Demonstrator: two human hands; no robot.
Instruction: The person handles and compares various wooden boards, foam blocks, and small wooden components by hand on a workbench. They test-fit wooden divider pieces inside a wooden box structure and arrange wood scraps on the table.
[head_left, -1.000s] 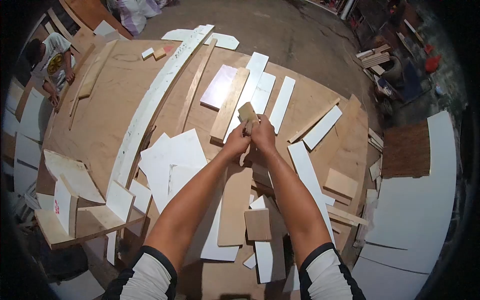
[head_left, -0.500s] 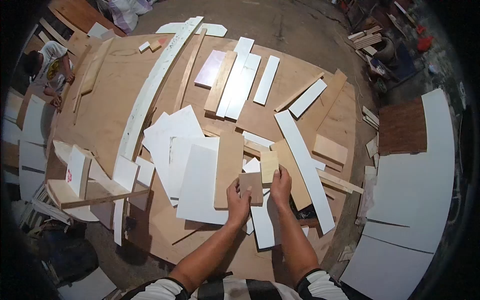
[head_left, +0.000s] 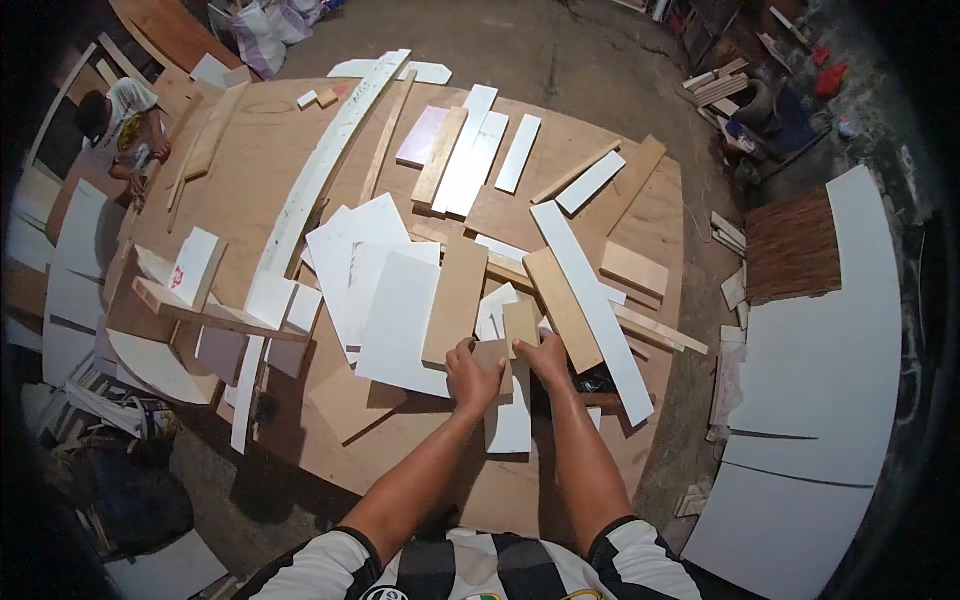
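Observation:
My left hand (head_left: 472, 381) is closed on a small brown wooden piece (head_left: 493, 356), with the thumb across its face. A pale wooden block (head_left: 520, 324) is gripped at its lower right edge by my right hand (head_left: 546, 358). The two pieces are close together; whether they touch I cannot tell. Both hands are over the cluttered near part of the plywood table. Left of them lies a longer tan board (head_left: 456, 302) over white sheets (head_left: 402, 315). A white strip (head_left: 508, 424) lies below my hands, partly hidden by them.
A long white strip (head_left: 592, 310) slants across a tan board (head_left: 563, 312) at right. A curved white-and-wood assembly (head_left: 200, 310) stands at left. Another person (head_left: 125, 125) works at the far left edge. Large white panels (head_left: 810, 390) lie beyond the table's right side.
The view has shifted, so most of the table sits higher in it. My hands still hold the same two pieces, and the pale block has come nearer the brown one.

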